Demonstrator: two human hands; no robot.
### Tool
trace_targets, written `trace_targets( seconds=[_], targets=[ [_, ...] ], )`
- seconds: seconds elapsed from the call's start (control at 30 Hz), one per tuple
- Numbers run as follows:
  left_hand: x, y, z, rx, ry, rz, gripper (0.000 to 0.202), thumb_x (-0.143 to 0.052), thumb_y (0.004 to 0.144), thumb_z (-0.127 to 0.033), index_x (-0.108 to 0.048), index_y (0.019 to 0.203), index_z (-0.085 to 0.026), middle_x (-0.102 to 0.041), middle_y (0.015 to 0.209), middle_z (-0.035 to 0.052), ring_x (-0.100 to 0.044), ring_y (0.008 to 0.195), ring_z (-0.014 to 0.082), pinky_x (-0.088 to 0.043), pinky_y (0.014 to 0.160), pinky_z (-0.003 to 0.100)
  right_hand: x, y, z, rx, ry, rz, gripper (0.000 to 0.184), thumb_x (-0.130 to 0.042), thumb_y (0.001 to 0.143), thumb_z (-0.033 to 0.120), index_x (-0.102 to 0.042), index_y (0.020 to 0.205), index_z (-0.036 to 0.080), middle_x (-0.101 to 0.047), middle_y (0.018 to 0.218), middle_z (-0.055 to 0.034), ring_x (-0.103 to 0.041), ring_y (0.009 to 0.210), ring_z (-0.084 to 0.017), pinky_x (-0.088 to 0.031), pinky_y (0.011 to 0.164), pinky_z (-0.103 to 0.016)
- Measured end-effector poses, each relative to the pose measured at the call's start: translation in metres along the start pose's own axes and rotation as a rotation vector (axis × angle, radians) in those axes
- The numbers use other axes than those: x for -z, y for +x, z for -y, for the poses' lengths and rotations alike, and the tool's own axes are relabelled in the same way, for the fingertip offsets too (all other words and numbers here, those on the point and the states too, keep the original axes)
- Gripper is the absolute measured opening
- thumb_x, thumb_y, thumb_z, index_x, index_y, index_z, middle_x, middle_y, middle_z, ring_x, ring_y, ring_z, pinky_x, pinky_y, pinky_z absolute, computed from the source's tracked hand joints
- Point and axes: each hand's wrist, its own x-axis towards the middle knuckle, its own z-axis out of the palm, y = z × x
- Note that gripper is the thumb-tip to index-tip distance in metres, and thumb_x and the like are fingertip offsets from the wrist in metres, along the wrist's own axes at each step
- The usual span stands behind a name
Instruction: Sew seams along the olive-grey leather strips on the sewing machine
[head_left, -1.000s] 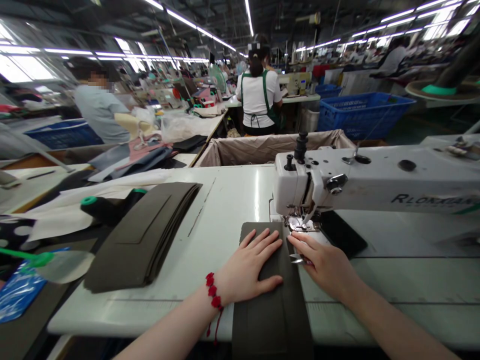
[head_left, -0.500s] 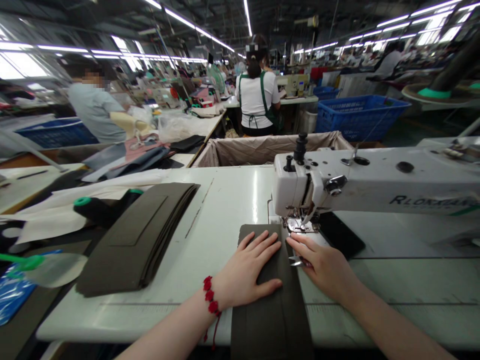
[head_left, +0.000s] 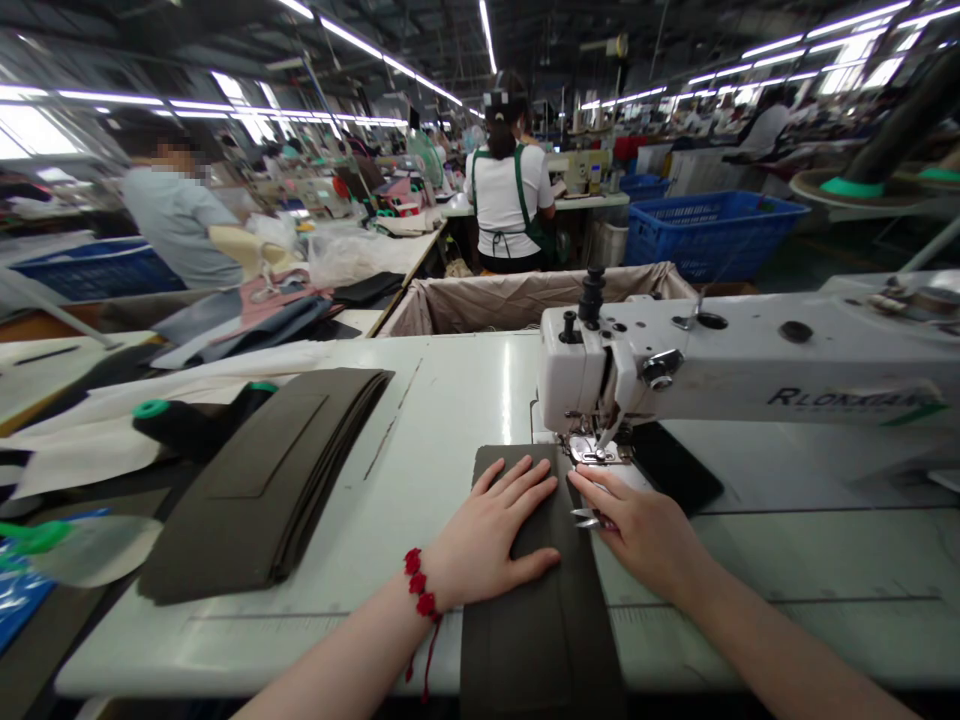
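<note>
A dark olive fabric panel [head_left: 540,640] lies on the pale table and hangs past its front edge. My left hand [head_left: 495,535] rests flat on it, fingers spread. At the panel's right edge, my right hand [head_left: 637,530] has its fingertips on the cloth while its curled fingers hold small thread snips [head_left: 587,518], whose blades point left. The far end of the panel sits just beside the needle plate [head_left: 598,451] of a white sewing machine [head_left: 712,355]. Whether the presser foot touches the cloth, I cannot tell.
A stack of olive panels [head_left: 262,480] lies on the left, beside black thread cones [head_left: 180,430]. Behind the table edge stands a fabric-lined bin [head_left: 480,300]. Farther back are a blue crate [head_left: 712,230] and a seated person in a white shirt [head_left: 502,195].
The whole view has shifted slightly. Both hands and the olive panel keep practically the same place by the machine.
</note>
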Motion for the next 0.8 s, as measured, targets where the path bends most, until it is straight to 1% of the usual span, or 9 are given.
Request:
trace_targets(
  seconds=[0.17,0.27,0.33,0.4,0.47,0.53,0.6,0.67,0.8],
  targets=[
    [0.002,-0.001,0.003,-0.015,-0.031,0.009,0.069,-0.057,0.087,-0.052,-0.032,0.146,-0.027,-0.028,0.155,0.0032,-0.021,0.144,0.0267,-0.011,0.119,0.05,0.002,-0.001,-0.001,0.009,0.016,-0.001,0.058,-0.046,0.085,0.012,-0.046,0.14,0.028,-0.046,0.146,-0.0019,-0.06,0.113,-0.021,-0.05,0.094,-0.035],
    [0.005,-0.002,0.002,-0.152,-0.098,0.045,0.046,-0.049,0.094,-0.029,-0.041,0.14,-0.028,-0.042,0.148,0.0005,-0.032,0.14,0.02,-0.007,0.121,0.046,0.002,-0.002,0.0,0.001,0.009,0.002,0.057,-0.046,0.086,0.013,-0.045,0.14,0.029,-0.046,0.146,-0.0019,-0.06,0.112,-0.021,-0.051,0.091,-0.034],
    [0.007,-0.003,0.0,-0.269,-0.152,0.083,0.045,-0.043,0.092,-0.015,-0.047,0.134,-0.029,-0.05,0.141,-0.0019,-0.037,0.136,0.0156,-0.01,0.121,0.041,0.002,-0.001,0.001,-0.005,0.003,0.006,0.056,-0.046,0.087,0.014,-0.044,0.141,0.029,-0.046,0.146,-0.0014,-0.06,0.112,-0.02,-0.051,0.09,-0.034],
    [0.009,-0.002,-0.002,-0.317,-0.186,0.094,0.042,-0.047,0.091,-0.019,-0.05,0.131,-0.028,-0.053,0.138,-0.0011,-0.039,0.135,0.0168,-0.013,0.121,0.039,0.003,-0.001,0.001,-0.005,0.0,0.01,0.054,-0.046,0.088,0.015,-0.043,0.141,0.028,-0.045,0.146,-0.0013,-0.061,0.111,-0.02,-0.051,0.09,-0.034],
    [0.011,-0.002,-0.004,-0.301,-0.191,0.077,0.043,-0.056,0.09,-0.038,-0.051,0.131,-0.027,-0.053,0.137,0.0021,-0.042,0.133,0.0218,-0.013,0.121,0.043,0.005,-0.001,0.002,-0.001,-0.001,0.013,0.053,-0.045,0.089,0.016,-0.044,0.141,0.028,-0.046,0.146,-0.0015,-0.061,0.11,-0.02,-0.051,0.09,-0.034],
    [0.013,-0.002,-0.006,-0.28,-0.18,0.06,0.058,-0.061,0.082,-0.058,-0.052,0.13,-0.027,-0.053,0.136,0.0051,-0.043,0.131,0.0265,-0.013,0.12,0.047,0.006,-0.001,0.002,0.003,-0.002,0.014,0.052,-0.045,0.09,0.017,-0.045,0.14,0.028,-0.046,0.146,-0.0017,-0.061,0.11,-0.02,-0.052,0.089,-0.034],
    [0.014,-0.002,-0.006,-0.266,-0.156,0.048,0.066,-0.063,0.077,-0.065,-0.053,0.13,-0.027,-0.052,0.136,0.0068,-0.042,0.131,0.0292,-0.012,0.12,0.05,0.006,-0.001,0.002,0.004,-0.004,0.01,0.052,-0.045,0.09,0.017,-0.045,0.14,0.028,-0.046,0.145,-0.0017,-0.061,0.11,-0.02,-0.052,0.089,-0.034],
    [0.013,-0.002,-0.005,-0.254,-0.125,0.042,0.063,-0.063,0.079,-0.06,-0.052,0.131,-0.026,-0.049,0.138,0.0074,-0.039,0.133,0.0294,-0.012,0.12,0.05,0.006,-0.001,0.001,0.006,-0.005,0.004,0.053,-0.046,0.089,0.016,-0.044,0.141,0.029,-0.047,0.145,-0.002,-0.062,0.109,-0.02,-0.052,0.089,-0.034],
    [0.01,-0.004,-0.004,-0.267,-0.089,0.06,0.044,-0.054,0.091,-0.037,-0.049,0.134,-0.027,-0.047,0.142,0.0038,-0.034,0.137,0.0228,-0.009,0.121,0.046,0.004,0.0,0.001,0.004,0.0,0.0,0.055,-0.047,0.087,0.014,-0.045,0.14,0.028,-0.047,0.145,-0.0022,-0.061,0.11,-0.02,-0.053,0.089,-0.034]
  ],
)
